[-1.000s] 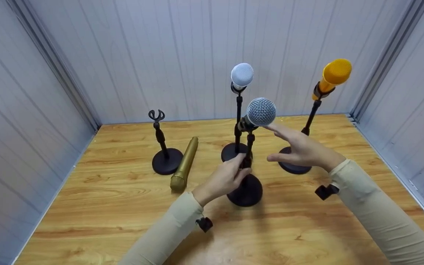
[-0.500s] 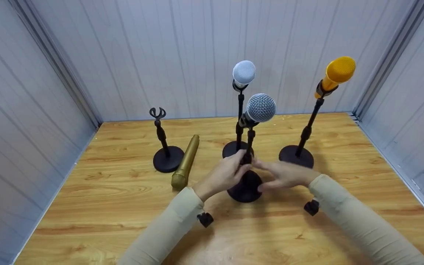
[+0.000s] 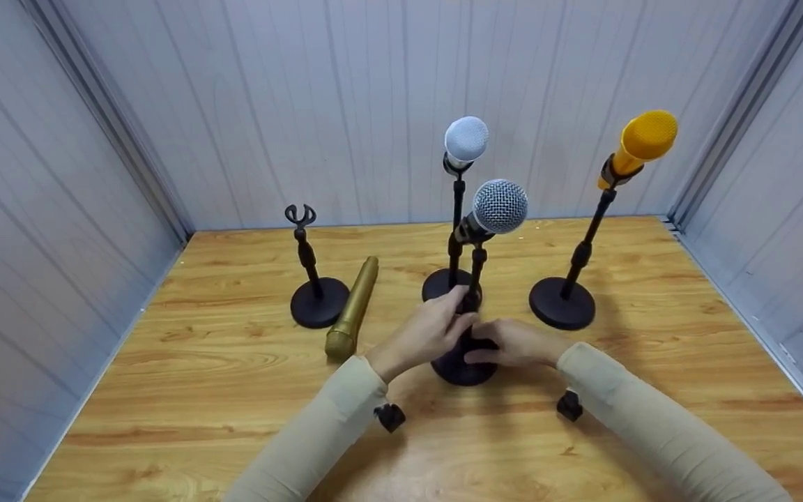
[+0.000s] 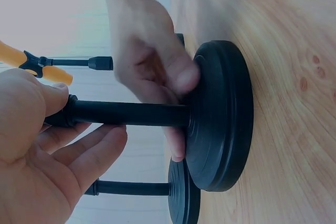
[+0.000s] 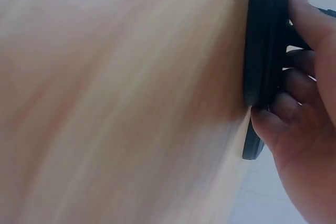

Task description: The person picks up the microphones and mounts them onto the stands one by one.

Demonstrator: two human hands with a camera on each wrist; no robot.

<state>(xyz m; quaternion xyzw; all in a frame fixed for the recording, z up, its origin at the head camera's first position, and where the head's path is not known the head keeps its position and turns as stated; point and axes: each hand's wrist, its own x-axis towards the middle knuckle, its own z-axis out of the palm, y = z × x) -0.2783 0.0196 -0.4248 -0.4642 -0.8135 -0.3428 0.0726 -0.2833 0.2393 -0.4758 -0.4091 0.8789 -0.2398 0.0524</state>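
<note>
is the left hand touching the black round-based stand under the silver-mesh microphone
Touching: in the left wrist view, the left hand grips the stand's black pole.

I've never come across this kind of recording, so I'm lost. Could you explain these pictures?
There's no machine: you see a person's left hand and right hand. The wide picture is taken from the head, the two close-ups from the wrists, so they look tipped. On the wooden table, a gold microphone lies beside a bare stand. Three other stands hold a white microphone, a yellow microphone and a silver-headed microphone. The left hand grips the last one's pole; the right touches its round base.
</note>
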